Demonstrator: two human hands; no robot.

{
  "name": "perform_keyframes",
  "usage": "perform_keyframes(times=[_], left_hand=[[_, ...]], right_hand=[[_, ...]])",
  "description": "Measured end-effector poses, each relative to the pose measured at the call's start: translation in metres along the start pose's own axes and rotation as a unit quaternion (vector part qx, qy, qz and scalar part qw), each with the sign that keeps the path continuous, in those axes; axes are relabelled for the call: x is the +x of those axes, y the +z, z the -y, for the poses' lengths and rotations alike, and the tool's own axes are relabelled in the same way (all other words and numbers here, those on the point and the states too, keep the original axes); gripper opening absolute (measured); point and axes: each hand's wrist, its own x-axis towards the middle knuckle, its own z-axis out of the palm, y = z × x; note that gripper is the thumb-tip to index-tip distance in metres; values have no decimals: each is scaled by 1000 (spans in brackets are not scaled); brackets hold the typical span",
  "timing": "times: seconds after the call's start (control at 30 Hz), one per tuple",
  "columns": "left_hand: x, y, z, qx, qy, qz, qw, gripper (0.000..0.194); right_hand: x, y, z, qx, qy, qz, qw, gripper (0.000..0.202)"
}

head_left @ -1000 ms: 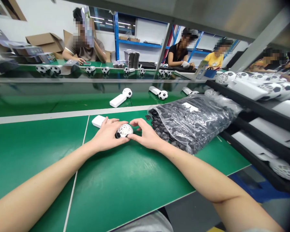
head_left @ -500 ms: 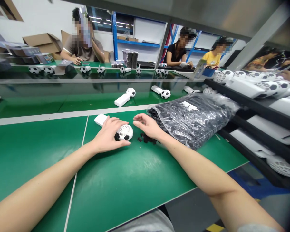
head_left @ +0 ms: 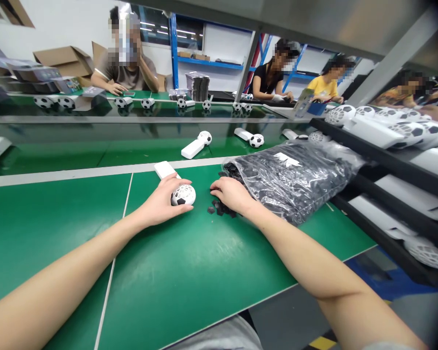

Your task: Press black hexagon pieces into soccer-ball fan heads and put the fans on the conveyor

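Note:
A white item with a football-patterned round head [head_left: 184,195] and a flat white handle [head_left: 165,170] lies on the green table [head_left: 160,272]. My left hand [head_left: 165,199] is wrapped round the back of the head, thumb in front and fingers behind. My right hand [head_left: 231,193] is at the small pile of black pieces [head_left: 219,208], its fingertips bent together and pointing down; whether a piece is between them is too small to tell. Just behind it, more black pieces show at the mouth of a clear plastic bag [head_left: 295,177].
Beyond the table edge, a green belt carries similar items [head_left: 197,145]. Black racks [head_left: 394,194] stacked with white items stand at the right. Several people sit across the line, one [head_left: 126,73] near cardboard boxes [head_left: 65,63].
My right hand has moved slightly right and down onto the black pieces, its fingers drawing together. The held item has turned a little, its handle swinging right. Items on the belts have shifted.

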Motion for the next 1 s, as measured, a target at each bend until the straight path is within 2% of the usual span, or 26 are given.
perform_keyframes(times=[0.13,0.27,0.4,0.53,0.67,0.83,1.0], left_hand=[[-1,0,-5,-25,0,25,999,53],[-1,-3,-6,-44,-15,43,998,53],[-2,-4,-6,-60,-2,55,997,54],[-3,-3,-10,-66,32,68,995,49],[-3,-1,-17,-62,12,53,997,47],[-2,3,-19,-53,-8,24,998,44],[-1,6,-20,-53,-5,14,998,41]], right_hand=[[0,4,-1,-13,-4,-25,1000,22],[-2,4,2,111,-44,-61,991,17],[-8,-3,17,290,-120,-69,947,8],[-11,0,28,378,-171,-39,909,2],[-10,10,29,422,-157,-40,892,6],[-7,15,27,429,-113,-42,895,15],[-5,16,26,440,-110,-25,891,15]])
